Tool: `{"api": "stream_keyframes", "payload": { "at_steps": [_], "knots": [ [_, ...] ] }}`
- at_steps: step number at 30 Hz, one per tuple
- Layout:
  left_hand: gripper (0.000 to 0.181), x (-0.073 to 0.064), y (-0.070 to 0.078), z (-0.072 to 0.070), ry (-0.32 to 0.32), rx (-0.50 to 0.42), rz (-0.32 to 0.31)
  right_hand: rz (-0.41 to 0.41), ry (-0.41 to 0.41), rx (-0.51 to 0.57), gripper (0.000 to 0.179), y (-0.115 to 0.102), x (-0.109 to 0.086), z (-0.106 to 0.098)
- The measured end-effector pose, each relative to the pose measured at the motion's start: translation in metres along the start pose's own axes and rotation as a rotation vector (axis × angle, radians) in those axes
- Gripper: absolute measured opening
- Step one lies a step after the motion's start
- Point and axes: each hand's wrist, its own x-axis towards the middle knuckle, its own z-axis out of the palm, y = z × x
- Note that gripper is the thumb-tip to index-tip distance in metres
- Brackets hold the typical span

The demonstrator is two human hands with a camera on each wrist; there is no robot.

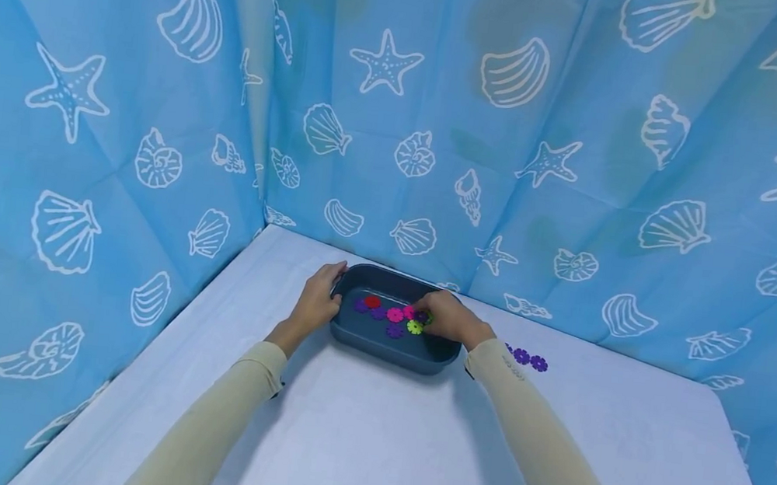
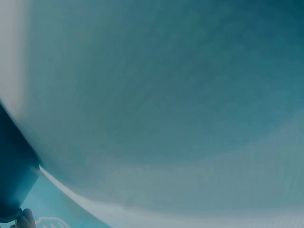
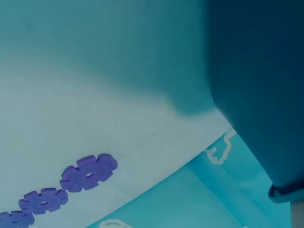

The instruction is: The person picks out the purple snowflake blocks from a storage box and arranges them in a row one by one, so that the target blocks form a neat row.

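Observation:
A dark grey rectangular plastic basin [image 1: 385,354] stands on the white-covered table. My left hand [image 1: 318,298] grips its left end, thumb at the rim; fingertips [image 2: 26,219] show at the basin's edge in the left wrist view. My right hand [image 1: 448,316] reaches over the right end, fingers bent down among flower-shaped plastic discs. A dark purple disc [image 1: 421,317] lies at those fingertips; whether they pinch it is hidden. Inside are also a red disc [image 1: 372,302], a pink disc [image 1: 395,315], a yellow-green disc [image 1: 415,327] and several purple discs [image 1: 395,331].
Right of the basin, purple discs [image 1: 521,357] lie in a row on the table, and the right wrist view shows these purple discs [image 3: 89,174] edge to edge. A blue curtain [image 1: 376,155] with white shell prints hangs close behind the basin and along the left.

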Motion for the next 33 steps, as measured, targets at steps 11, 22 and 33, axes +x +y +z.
{"api": "stream_keyframes", "payload": {
  "at_steps": [11,22,33],
  "knots": [
    [0.062,0.0,-0.002,-0.001,-0.006,-0.01,-0.007,0.01,0.04,-0.015,0.035,-0.004,0.005,0.005],
    [0.062,0.002,0.002,0.0,-0.015,-0.002,-0.026,-0.017,0.059,0.009,0.033,-0.005,0.004,0.0],
    [0.061,-0.001,0.003,-0.002,-0.015,-0.004,-0.031,-0.092,0.185,0.025,0.028,0.012,-0.025,-0.036]
  ]
}}
